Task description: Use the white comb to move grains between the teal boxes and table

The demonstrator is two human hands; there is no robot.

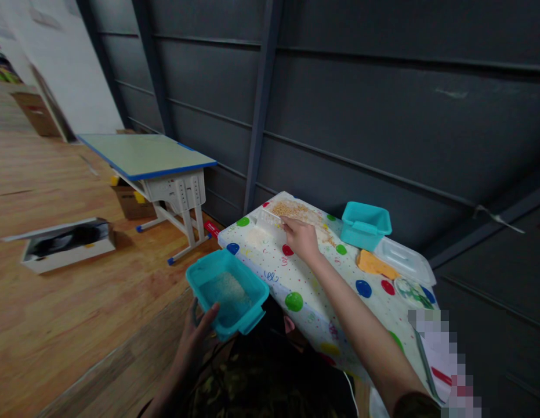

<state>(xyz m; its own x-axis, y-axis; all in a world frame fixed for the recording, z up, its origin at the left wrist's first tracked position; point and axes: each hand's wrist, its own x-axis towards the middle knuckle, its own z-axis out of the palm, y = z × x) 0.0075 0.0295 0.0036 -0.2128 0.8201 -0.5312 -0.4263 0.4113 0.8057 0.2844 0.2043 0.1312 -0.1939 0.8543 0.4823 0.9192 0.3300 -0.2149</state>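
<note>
My left hand [199, 330] grips the near corner of a teal plastic tub [227, 292] with white grains inside, holding it just off the table's left edge. My right hand [299, 237] reaches across the polka-dot tablecloth [296, 290], fingers curled on a clear plastic scraper [268, 220]. The scraper stands beside a small heap of white grains [254, 236] and a spread of tan grains [296, 212] at the far end of the table.
A second teal tub [365, 225], a clear lid [404, 261], a yellow cloth [374, 264] and a small dish [411, 290] lie on the table's right side. A grey wall runs close behind. To the left are a blue-edged desk [148, 157], an open box [67, 244] and wooden floor.
</note>
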